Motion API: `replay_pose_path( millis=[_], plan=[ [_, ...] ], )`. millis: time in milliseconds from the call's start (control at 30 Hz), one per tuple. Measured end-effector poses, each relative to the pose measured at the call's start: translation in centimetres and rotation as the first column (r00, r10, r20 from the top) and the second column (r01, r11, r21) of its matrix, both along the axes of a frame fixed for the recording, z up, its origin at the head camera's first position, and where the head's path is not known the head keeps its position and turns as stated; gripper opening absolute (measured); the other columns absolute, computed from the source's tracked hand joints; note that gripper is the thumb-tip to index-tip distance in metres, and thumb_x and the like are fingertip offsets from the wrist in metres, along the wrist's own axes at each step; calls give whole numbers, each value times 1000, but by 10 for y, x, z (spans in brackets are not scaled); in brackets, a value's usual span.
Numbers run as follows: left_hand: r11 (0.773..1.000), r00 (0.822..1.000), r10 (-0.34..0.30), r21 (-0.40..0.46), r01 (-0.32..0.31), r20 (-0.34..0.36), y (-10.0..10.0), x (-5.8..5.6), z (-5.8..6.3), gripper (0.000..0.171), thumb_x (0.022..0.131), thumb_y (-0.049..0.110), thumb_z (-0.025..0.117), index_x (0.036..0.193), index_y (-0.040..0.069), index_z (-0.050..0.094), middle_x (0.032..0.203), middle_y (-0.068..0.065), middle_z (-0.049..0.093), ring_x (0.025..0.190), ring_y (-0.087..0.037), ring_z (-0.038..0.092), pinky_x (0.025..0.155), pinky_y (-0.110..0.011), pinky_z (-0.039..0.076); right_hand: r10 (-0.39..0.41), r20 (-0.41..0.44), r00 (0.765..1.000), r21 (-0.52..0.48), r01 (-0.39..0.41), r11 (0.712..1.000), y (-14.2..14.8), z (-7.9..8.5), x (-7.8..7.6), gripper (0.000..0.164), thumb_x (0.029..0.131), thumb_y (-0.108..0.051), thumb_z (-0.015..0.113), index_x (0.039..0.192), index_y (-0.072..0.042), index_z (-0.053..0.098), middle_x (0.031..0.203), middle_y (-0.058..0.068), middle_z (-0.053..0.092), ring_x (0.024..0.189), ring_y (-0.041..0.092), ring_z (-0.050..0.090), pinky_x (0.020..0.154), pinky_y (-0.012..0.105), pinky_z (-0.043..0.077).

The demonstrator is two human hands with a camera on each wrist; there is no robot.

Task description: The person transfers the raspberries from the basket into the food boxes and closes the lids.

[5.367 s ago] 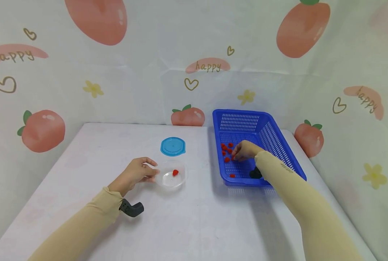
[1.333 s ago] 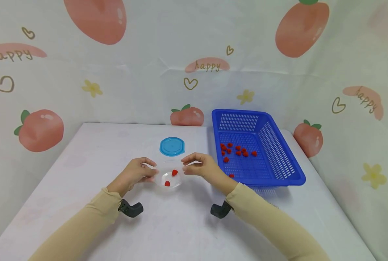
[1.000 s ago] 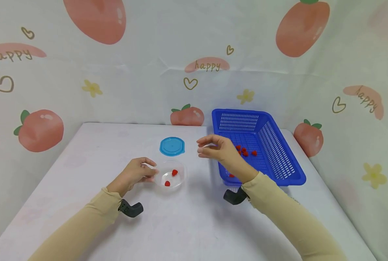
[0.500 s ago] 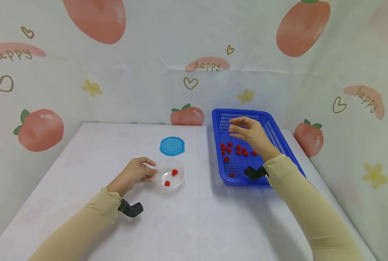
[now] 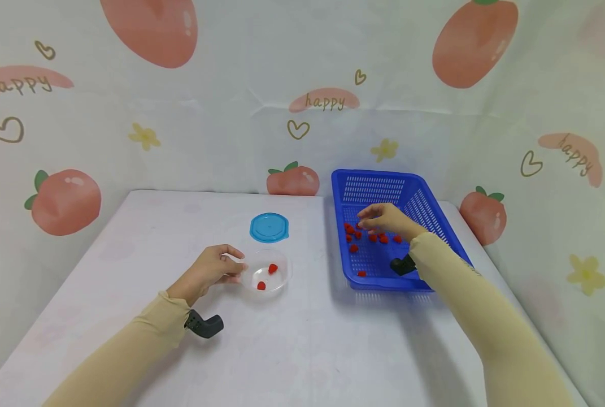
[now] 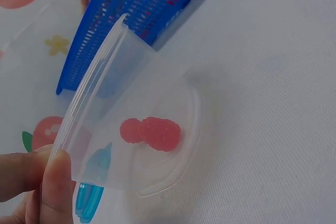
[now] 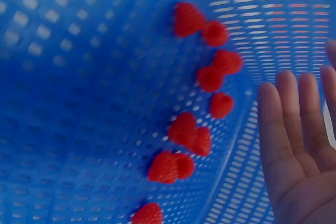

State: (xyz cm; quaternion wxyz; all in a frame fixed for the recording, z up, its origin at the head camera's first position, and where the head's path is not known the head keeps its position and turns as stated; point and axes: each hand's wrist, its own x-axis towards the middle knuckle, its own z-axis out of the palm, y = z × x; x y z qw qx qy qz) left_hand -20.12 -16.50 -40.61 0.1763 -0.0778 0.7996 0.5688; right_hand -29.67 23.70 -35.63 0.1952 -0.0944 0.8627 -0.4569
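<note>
My left hand [image 5: 212,272] pinches the rim of a clear round plastic bowl [image 5: 284,277] between thumb and fingers. Two red raspberries [image 5: 273,268] lie apart in the bowl; the left wrist view shows them through its wall, one behind the other. In the head view, my right hand [image 5: 387,219] hovers inside the blue plastic basket [image 5: 352,281], above several loose raspberries [image 5: 353,249]. The right wrist view shows its fingers [image 7: 286,98] extended, touching no raspberry [image 7: 222,104].
A translucent blue lid [image 5: 269,227] lies flat on the white table [image 5: 261,356], just behind the bowl. The basket stands at the table's back right, near the patterned cloth backdrop [image 5: 221,141]. One raspberry [image 5: 361,273] sits apart near the basket's front wall.
The bowl has gone from one raspberry to two. My right hand has moved from the bowl back to the basket and lowered towards the raspberries. My left hand has stayed on the rim.
</note>
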Motion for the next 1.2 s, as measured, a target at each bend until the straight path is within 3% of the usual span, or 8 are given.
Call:
replay_pose_path(
  millis=[200,433,733,933,1200],
  plan=[
    [1000,1000,5,-2,-5,7,0,0,0,42,86,11,72,121,-2,53,78,-5,60,67,-13,60,64,-22,57,61,70,996,70,-66,995,-2,-13,-5,37,93,-11,63,124,8,55,120,22,61,112,37,59,98,47,50],
    [1000,1000,14,-8,-14,13,2,-1,0,41,86,11,72,121,-2,53,79,-6,60,67,-13,60,64,-22,57,65,132,989,156,-85,984,-6,-23,-6,34,90,-11,67,118,6,60,111,13,64,101,22,61,94,39,54],
    [1000,1000,15,-14,-15,13,1,0,1,42,86,11,72,121,-2,53,79,-6,59,67,-13,60,64,-22,57,65,172,983,260,-109,959,-13,-27,-5,29,88,-6,69,115,2,64,110,13,63,98,23,60,91,38,55],
    [1000,1000,15,-16,-15,12,1,0,2,41,86,11,72,121,-2,53,79,-6,60,67,-13,60,64,-22,57,55,168,984,311,-105,945,-19,-30,-5,25,88,-4,69,112,0,65,109,14,63,97,22,59,90,37,56],
    [1000,1000,14,-10,-13,11,1,0,2,41,86,10,72,121,-2,53,78,-6,60,66,-12,60,64,-22,58,99,139,985,377,-145,915,-26,-28,-1,16,90,-5,66,104,1,65,104,10,62,93,21,57,87,34,56]
  ],
)
